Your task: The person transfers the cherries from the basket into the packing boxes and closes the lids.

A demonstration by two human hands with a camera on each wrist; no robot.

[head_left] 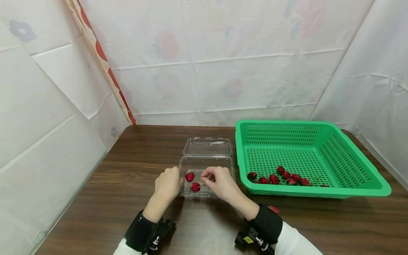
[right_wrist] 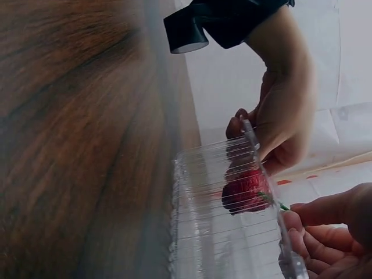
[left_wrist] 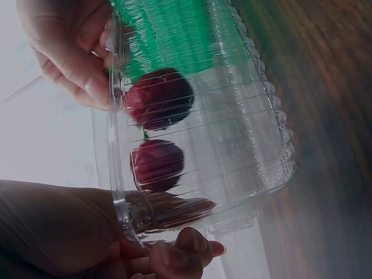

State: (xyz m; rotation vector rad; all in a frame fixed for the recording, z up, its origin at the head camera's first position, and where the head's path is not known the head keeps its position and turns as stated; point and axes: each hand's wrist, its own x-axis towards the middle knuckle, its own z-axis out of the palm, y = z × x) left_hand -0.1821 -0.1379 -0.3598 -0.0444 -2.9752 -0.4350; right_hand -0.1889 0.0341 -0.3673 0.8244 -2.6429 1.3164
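A clear plastic clamshell box (head_left: 206, 163) stands on the table with its lid (head_left: 208, 146) folded back. My left hand (head_left: 168, 182) grips the box's left wall, with a digit inside and curled fingers outside, as the left wrist view shows. Two dark red cherries lie in the box: an upper cherry (head_left: 190, 176) near the left wall and a lower cherry (head_left: 196, 186) closer to the front. Over the box's right half, my right hand (head_left: 220, 180) pinches a green stem (right_wrist: 283, 207) between thumb and finger; the stem leads to a cherry (right_wrist: 247, 192) inside the box.
To the right of the box stands a green plastic basket (head_left: 353, 191), with several cherries (head_left: 274, 179) gathered at its front left. The brown wooden table (head_left: 127, 170) extends left and forward. White cloth sheets (head_left: 204, 88) hang behind and at both sides.
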